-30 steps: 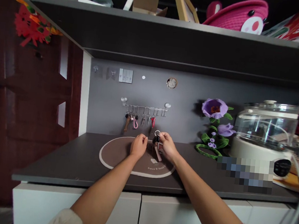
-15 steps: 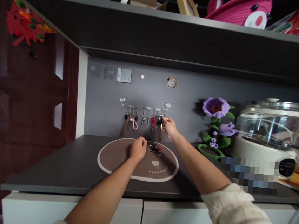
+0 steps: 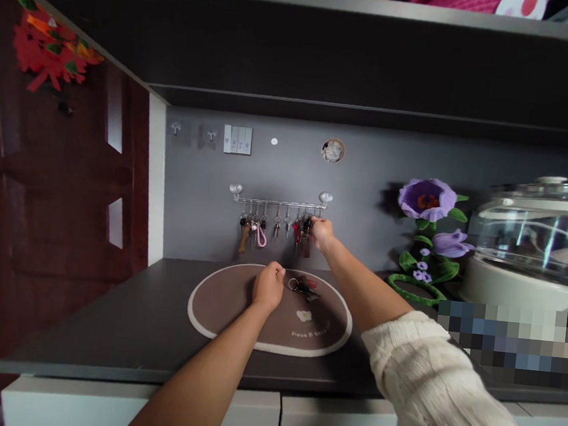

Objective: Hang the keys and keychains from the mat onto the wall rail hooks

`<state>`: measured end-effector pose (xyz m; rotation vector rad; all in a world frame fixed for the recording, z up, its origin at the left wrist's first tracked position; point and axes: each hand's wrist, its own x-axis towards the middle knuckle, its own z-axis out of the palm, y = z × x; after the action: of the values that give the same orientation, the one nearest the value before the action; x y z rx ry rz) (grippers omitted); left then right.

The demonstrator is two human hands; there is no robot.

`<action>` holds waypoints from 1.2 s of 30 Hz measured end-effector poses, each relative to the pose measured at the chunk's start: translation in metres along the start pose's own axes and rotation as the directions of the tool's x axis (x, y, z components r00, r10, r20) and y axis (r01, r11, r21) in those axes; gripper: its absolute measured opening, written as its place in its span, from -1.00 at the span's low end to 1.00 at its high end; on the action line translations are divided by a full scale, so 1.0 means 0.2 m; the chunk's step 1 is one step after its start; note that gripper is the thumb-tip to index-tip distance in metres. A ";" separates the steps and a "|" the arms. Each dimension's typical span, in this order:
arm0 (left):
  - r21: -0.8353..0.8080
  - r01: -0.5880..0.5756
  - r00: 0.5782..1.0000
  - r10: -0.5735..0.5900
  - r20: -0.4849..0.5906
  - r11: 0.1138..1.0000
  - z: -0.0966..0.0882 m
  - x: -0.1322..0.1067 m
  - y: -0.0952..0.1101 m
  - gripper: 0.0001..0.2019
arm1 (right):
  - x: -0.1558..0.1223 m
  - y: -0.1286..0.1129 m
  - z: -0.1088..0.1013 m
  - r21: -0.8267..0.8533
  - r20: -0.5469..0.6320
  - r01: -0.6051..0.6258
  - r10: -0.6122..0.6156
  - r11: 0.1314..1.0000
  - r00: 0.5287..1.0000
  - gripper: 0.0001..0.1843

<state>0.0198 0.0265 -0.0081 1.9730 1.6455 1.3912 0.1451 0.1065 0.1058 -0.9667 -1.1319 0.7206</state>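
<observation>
My right hand (image 3: 321, 233) is raised to the right end of a clear hook rail (image 3: 279, 203) on the grey wall. Its fingers are closed on a bunch of keys (image 3: 308, 224), mostly dark and partly hidden by the fingertips. Along the rail hang several other sets of keys, one with a pink strap (image 3: 261, 237) and one with a brown tag (image 3: 244, 238). My left hand (image 3: 269, 285) rests closed over an oval brown mat (image 3: 234, 315); what its fingers hold, if anything, is hidden. Beside it on the mat lies another key bunch (image 3: 307, 287) with a ring and a red piece.
A dark shelf (image 3: 300, 47) overhangs the counter (image 3: 118, 317). To the right stand purple crocheted flowers (image 3: 426, 201) and a white appliance with a clear top (image 3: 537, 237). A dark red door (image 3: 62, 218) is at the left.
My right hand has brought its keys up against the rail's right end, and its fingers now cover more of them. My left hand stays closed over the mat. The view has tilted down slightly.
</observation>
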 end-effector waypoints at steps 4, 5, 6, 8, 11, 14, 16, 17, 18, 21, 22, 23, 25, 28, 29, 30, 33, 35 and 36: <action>-0.009 0.005 1.000 -0.005 -0.005 1.000 0.00 0.00 0.00 -0.86 | 0.01 0.03 0.02 0.130 -0.043 -0.133 0.139 0.983 0.989 -0.87; -0.011 0.004 1.000 -0.004 -0.003 1.000 0.00 0.00 -0.01 -0.86 | 0.01 0.03 0.02 0.132 -0.054 -0.135 0.143 0.982 0.988 -0.87; -0.013 0.003 1.000 -0.003 0.000 1.000 0.00 0.00 -0.01 -0.86 | 0.01 0.04 0.01 0.131 -0.068 -0.140 0.150 0.981 0.986 -0.88; -0.012 0.002 1.000 -0.002 0.004 1.000 0.00 0.00 -0.01 -0.85 | 0.01 0.05 0.00 0.128 -0.101 -0.154 0.168 0.980 0.981 -0.88; 0.002 0.005 1.000 -0.005 0.000 1.000 0.00 0.00 -0.01 -0.85 | 0.01 0.07 -0.02 0.106 -0.127 -0.164 0.177 0.981 0.976 -0.87; 0.006 0.010 1.000 -0.010 0.000 1.000 0.00 0.00 -0.01 -0.85 | 0.01 0.09 -0.03 0.074 -0.112 -0.149 0.157 0.986 0.981 -0.85; -0.003 0.009 1.000 -0.009 0.000 1.000 0.00 0.01 -0.01 -0.86 | 0.01 0.11 -0.03 0.066 -0.091 -0.132 0.138 0.989 0.986 -0.85; -0.006 0.007 1.000 -0.007 -0.001 1.000 0.00 0.01 -0.01 -0.86 | 0.01 0.12 -0.03 0.064 -0.080 -0.126 0.131 0.990 0.988 -0.84; -0.007 0.006 1.000 -0.006 -0.002 1.000 0.00 0.01 -0.01 -0.86 | 0.01 0.13 -0.03 0.062 -0.072 -0.122 0.127 0.991 0.989 -0.84; -0.002 0.011 1.000 -0.011 0.001 1.000 0.00 0.01 -0.01 -0.86 | 0.01 0.14 -0.03 0.067 -0.052 -0.117 0.121 0.991 0.991 -0.83; 0.000 0.014 1.000 -0.014 0.004 1.000 0.00 0.01 -0.01 -0.86 | 0.00 0.14 -0.03 0.073 -0.042 -0.118 0.122 0.990 0.992 -0.84; 0.002 0.016 1.000 -0.016 0.008 1.000 0.00 0.01 -0.02 -0.86 | 0.00 0.13 -0.03 0.081 -0.032 -0.120 0.122 0.989 0.992 -0.85; 0.005 0.018 1.000 -0.018 0.011 1.000 0.00 0.01 -0.02 -0.86 | 0.00 0.13 -0.04 0.091 -0.016 -0.125 0.127 0.988 0.992 -0.87; 0.006 0.015 1.000 -0.015 0.009 1.000 0.00 0.01 -0.02 -0.86 | 0.00 0.13 -0.05 0.067 -0.019 -0.116 0.117 0.991 0.993 -0.90; 0.004 0.014 1.000 -0.014 0.008 1.000 0.00 0.01 -0.02 -0.86 | -0.01 0.13 -0.06 0.053 -0.017 -0.109 0.110 0.993 0.994 -0.90; 0.002 0.012 1.000 -0.013 0.009 1.000 0.00 0.01 -0.02 -0.86 | -0.01 0.13 -0.06 0.038 -0.012 -0.100 0.101 0.994 0.995 -0.90; -0.005 0.018 1.000 -0.018 0.020 1.000 0.00 0.01 -0.02 -0.85 | -0.01 0.14 -0.08 -0.007 -0.006 -0.071 0.071 0.997 0.997 -0.88; -0.008 0.024 0.999 -0.024 0.028 1.000 0.00 0.01 -0.02 -0.85 | -0.03 0.15 -0.09 -0.037 -0.020 -0.059 0.058 0.998 0.998 -0.87; -0.007 0.027 0.999 -0.027 0.030 1.000 0.00 0.01 -0.02 -0.86 | -0.04 0.15 -0.09 -0.058 -0.029 -0.055 0.054 0.997 0.998 -0.87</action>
<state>0.0163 0.0301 -0.0094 1.9503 1.6451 1.3502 0.1608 0.1081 0.0735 -1.0572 -1.1116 0.7196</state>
